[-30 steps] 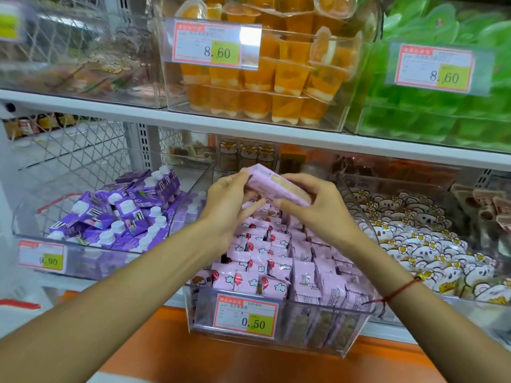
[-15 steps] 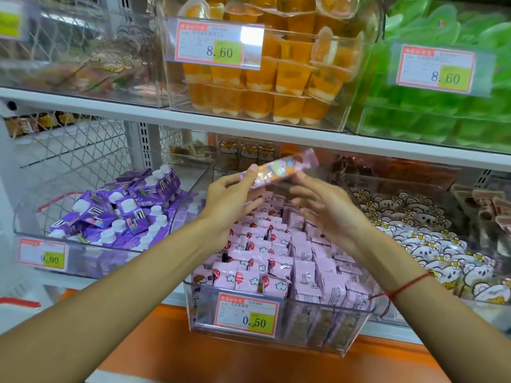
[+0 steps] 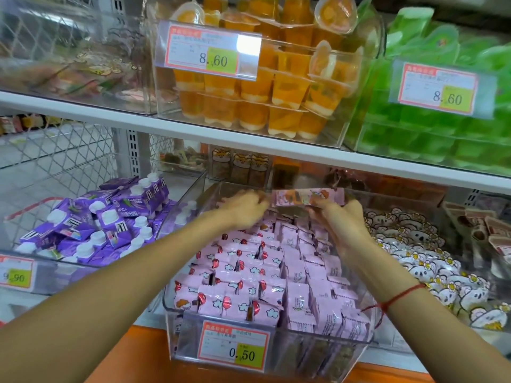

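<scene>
A shop shelf point(image 3: 193, 135) runs across the view. Tubs of orange jelly cups point(image 3: 262, 87) and green jelly cups point(image 3: 442, 139) stand on it, and below it is a row of clear bins. The middle bin point(image 3: 331, 355) carries a price tag point(image 3: 235, 346) on its front wall and is packed with pink packets point(image 3: 249, 275) standing on edge in tidy rows, faces forward so a shopper can read them. Purple cartons point(image 3: 110, 217) lie in a loose heap in the bin to the left, and white bear packets point(image 3: 428, 258) fill the one to the right.

One pink packet point(image 3: 308, 197) is held up above the back of the middle bin, lying level and lengthwise. The right grip point(image 3: 340, 219) is clamped on it from below, with the fingertips pinching its lower edge. The left grip point(image 3: 243, 208) sits at the packet's left end. It is too blurred to tell whether its fingers pinch the wrapper or only steady it.

Holding the packet flat by its ends probably lets the person turn it to match the others before sliding it into a back row. There the packets are looser, so there seems to be room. A red string point(image 3: 398, 297) circles the right wrist.
</scene>
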A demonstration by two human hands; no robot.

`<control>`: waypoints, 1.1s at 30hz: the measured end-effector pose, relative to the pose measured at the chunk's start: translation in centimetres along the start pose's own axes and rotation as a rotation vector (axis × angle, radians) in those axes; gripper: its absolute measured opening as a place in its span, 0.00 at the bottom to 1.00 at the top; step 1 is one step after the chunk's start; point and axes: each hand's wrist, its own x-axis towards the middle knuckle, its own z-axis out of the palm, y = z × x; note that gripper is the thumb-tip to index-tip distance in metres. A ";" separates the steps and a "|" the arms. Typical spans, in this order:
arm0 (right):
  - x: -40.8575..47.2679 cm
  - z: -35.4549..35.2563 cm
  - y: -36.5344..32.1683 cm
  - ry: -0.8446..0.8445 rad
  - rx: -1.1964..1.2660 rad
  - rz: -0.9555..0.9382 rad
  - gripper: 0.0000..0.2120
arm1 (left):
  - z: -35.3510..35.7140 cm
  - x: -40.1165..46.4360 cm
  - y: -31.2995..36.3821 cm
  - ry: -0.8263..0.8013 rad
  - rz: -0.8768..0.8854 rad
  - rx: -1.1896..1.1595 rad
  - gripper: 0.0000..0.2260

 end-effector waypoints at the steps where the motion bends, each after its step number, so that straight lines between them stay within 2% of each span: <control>1: 0.5 0.1 0.1 0.030 -0.055 -0.026 0.16 | 0.3 0.6 -0.2 -0.071 0.000 0.112 0.17; 4: 1.1 0.3 -0.1 0.086 -0.227 -0.127 0.09 | 0.8 1.2 -0.8 -0.230 -0.043 0.356 0.17; 5: 1.1 0.4 -0.2 0.086 -0.294 -0.176 0.05 | 0.8 1.2 -1.1 -0.240 -0.024 0.408 0.17; 7: 1.1 0.4 -0.4 0.049 -0.465 -0.288 0.04 | 0.7 0.9 -1.4 -0.235 0.029 0.459 0.17; 9: 1.1 0.6 -0.3 -0.079 -0.611 -0.394 0.06 | 0.3 0.6 -1.3 -0.232 0.086 0.484 0.16; 13: 1.7 1.6 0.1 -0.350 -0.850 -0.520 0.16 | -0.7 -0.3 -0.9 -0.271 0.086 0.413 0.16; 16: 2.2 2.7 0.8 -0.465 -0.922 -0.501 0.16 | -1.7 -0.7 -0.8 -0.240 0.083 0.345 0.17; 20: 2.6 3.9 2.3 -0.455 -1.024 -0.453 0.15 | -2.7 -1.0 -0.9 -0.080 0.056 0.282 0.21; 23: 2.8 4.3 3.6 -0.587 -1.294 -0.408 0.19 | -3.1 -0.6 -1.3 -0.027 0.042 0.230 0.19; 26: 2.6 3.5 3.8 -0.644 -1.320 -0.367 0.22 | -3.0 0.7 -1.6 -0.016 0.018 0.189 0.16; 30: 2.3 2.2 4.2 -0.583 -1.508 -0.376 0.22 | -2.0 2.9 -1.2 -0.028 -0.002 0.181 0.14; 33: 2.0 2.1 4.2 -0.491 -1.535 -0.413 0.22 | -0.7 4.1 -0.6 -0.071 0.008 0.148 0.12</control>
